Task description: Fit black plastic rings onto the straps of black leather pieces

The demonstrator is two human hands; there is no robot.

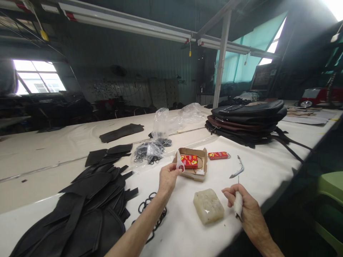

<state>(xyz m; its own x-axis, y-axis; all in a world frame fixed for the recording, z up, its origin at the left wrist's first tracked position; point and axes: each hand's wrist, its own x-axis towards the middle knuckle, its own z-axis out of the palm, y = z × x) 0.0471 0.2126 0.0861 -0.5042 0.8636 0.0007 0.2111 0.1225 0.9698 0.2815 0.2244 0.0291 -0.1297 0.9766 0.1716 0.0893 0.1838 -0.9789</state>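
Observation:
My left hand (169, 177) pinches a small whitish translucent piece (179, 161) at the left edge of an open cardboard box (197, 176). Inside that box lies a red packet (189, 161) with yellow print. Another red packet (218, 155) rests just right of the box. My right hand (248, 208) is closed around the pale handle of an awl-like tool (238, 204), its thin metal tip pointing up. Between my hands, nearer the table's front, sits a yellowish waxy block (208, 206). Beyond my right hand is a curved metal tool (238, 168).
Black leather pieces (88, 200) are heaped at the left, with black rings (146, 202) beside them. Clear plastic bags (151, 150) lie behind the box. Stacked bags (246, 121) stand at the back right; a green stool (332, 185) is off the table's right edge.

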